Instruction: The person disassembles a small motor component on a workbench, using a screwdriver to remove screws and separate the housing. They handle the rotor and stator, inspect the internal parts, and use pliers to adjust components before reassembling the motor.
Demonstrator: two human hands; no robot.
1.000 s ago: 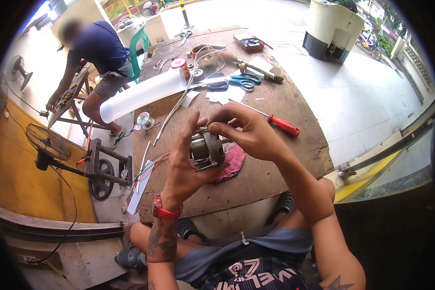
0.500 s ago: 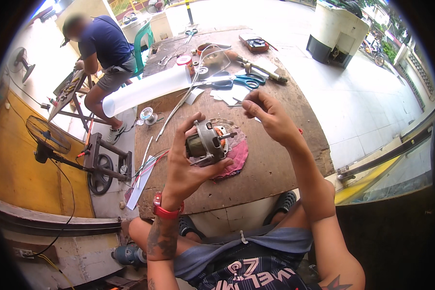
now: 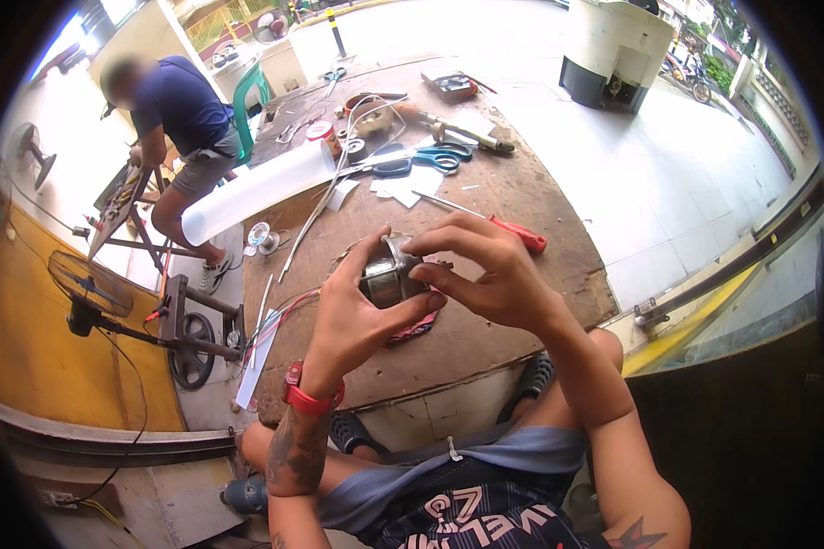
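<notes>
A small electric motor [image 3: 389,285] with a metal casing is held by my left hand [image 3: 348,302], fingers and thumb wrapped round its sides. My right hand [image 3: 485,265] reaches in from the right, its thumb and bent fingers closed on the motor's front by the protruding shaft. These fingers partly hide the front. Below the motor, a round pink cloth pad [image 3: 416,329] shows on the wooden table [image 3: 513,339]. Just beyond my right hand lies a screwdriver [image 3: 529,235] with a red handle. Red and dark wires [image 3: 295,300] trail left from the motor.
Farther up the table are blue-handled scissors [image 3: 441,157], a hammer [image 3: 471,135], white paper pieces [image 3: 398,188], a rolled translucent sheet [image 3: 256,192] and a solder spool [image 3: 263,238]. A multimeter [image 3: 450,86] lies at the back. At left, a person [image 3: 178,110] bends over a stand.
My right hand has come down and left, from above the table onto the motor's front. The red-handled screwdriver, mostly hidden behind that hand before, now shows on the table.
</notes>
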